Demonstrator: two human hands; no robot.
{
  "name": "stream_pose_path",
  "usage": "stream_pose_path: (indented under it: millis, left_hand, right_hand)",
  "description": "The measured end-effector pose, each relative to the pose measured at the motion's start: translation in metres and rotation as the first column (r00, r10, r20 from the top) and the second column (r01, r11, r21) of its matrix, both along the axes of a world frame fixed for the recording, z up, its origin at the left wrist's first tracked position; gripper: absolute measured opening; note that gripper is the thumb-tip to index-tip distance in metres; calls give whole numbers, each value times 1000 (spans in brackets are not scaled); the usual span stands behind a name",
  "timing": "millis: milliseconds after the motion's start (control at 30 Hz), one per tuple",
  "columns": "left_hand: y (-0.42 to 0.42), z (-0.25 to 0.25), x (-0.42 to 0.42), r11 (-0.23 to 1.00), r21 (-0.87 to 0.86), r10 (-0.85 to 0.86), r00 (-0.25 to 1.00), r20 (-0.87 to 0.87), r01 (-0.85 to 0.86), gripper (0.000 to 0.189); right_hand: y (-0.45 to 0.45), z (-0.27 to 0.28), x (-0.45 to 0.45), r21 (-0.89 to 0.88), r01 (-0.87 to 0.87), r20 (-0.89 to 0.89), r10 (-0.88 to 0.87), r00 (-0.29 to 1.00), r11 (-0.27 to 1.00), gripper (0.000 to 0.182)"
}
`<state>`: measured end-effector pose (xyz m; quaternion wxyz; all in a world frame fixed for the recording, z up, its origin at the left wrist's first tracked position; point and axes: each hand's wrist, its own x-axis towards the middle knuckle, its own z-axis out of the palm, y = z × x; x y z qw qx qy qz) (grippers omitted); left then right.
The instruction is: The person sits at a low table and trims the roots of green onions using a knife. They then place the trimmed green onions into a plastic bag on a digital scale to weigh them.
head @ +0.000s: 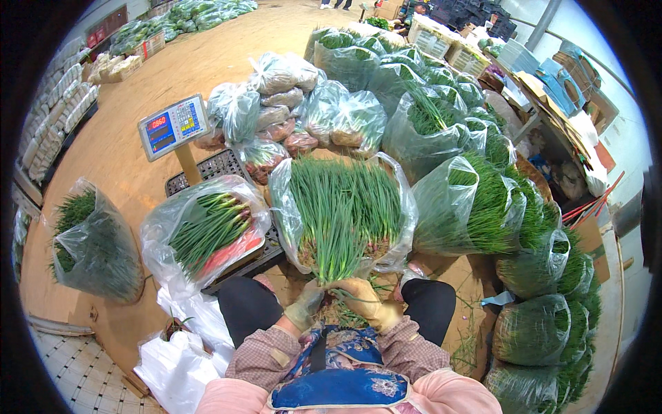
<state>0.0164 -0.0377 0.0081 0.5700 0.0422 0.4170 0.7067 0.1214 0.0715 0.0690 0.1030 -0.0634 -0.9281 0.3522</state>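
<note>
My left hand point(305, 305), in a grey-coated glove, is closed on the root end of a bunch of green onions point(336, 253) just above my lap. My right hand point(364, 300), in a tan glove, grips the same bunch from the other side, with some leaves across its fingers. The bunch's leaves point away from me over an open clear plastic bag point(410, 207) filled with more green onions point(382, 196). To the left, another open plastic bag point(155, 227) with green onions rests at a digital scale point(173, 127), whose display is lit.
Filled bags of greens point(460, 207) curve along the right side. Tied bags of onions point(357, 119) are piled beyond the middle bag. One bag of greens point(98, 248) stands far left. White plastic bags point(178, 367) lie beside my left knee. Loose leaves litter the floor at right.
</note>
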Motion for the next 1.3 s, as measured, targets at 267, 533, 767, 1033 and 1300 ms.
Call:
stream_pose_path:
  millis: [267, 533, 767, 1033, 1300]
  left_hand:
    - [-4, -37, -29, 980, 181, -65, 993, -95, 81, 21]
    - [8, -12, -17, 990, 95, -78, 972, -223, 101, 28]
    - [12, 1, -2, 997, -63, -6, 848, -531, -32, 39]
    - [7, 7, 15, 992, -128, -110, 459, -881, -7, 57]
    - [9, -4, 8, 973, 79, -197, 959, -205, 217, 40]
  right_hand:
    - [-16, 14, 22, -740, 349, 110, -409, 906, 575, 25]
    - [11, -50, 39, -614, 518, 414, -316, 854, 596, 70]
    - [-1, -42, -15, -702, 444, 315, -315, 895, 557, 61]
    - [-7, -40, -15, -892, 448, 389, -406, 827, 58, 25]
    - [5, -71, 11, -846, 426, 378, -201, 904, 322, 46]
